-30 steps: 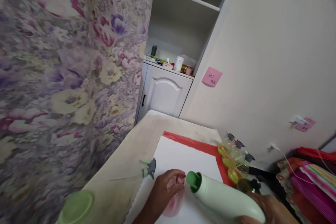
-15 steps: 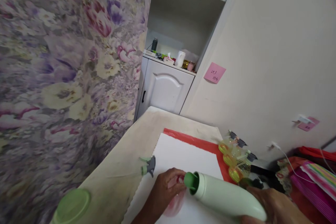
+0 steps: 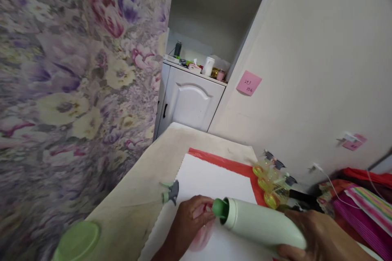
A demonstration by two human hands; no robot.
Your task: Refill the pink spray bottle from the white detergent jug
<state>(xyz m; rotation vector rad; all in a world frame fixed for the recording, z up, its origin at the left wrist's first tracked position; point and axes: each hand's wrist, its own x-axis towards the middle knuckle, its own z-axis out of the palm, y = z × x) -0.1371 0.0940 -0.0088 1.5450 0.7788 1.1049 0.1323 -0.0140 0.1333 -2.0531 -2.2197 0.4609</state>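
Note:
My left hand (image 3: 191, 220) is closed around the neck of a small see-through pink bottle (image 3: 200, 239), which stands on a white sheet. Wrapped about the base of a pale green flask (image 3: 260, 222), my right hand (image 3: 315, 236) holds it tilted almost level. The flask's green spout (image 3: 219, 208) sits right by the bottle's mouth; I cannot tell whether they touch, and no liquid shows. A grey and green spray trigger head (image 3: 171, 192) lies at the sheet's left edge. At the lower left is a round green lid (image 3: 79, 236).
Several spray bottles with yellow liquid (image 3: 272, 183) stand on the right, by the wall. Red material (image 3: 220, 162) shows beneath the white sheet (image 3: 211, 175). Folded bright fabrics (image 3: 355, 208) are piled at the far right. A floral curtain (image 3: 76, 89) hangs along the left.
The view has shifted slightly, moving everything a little left in the picture. Both hands keep their holds, and the flask stays tilted at the bottle.

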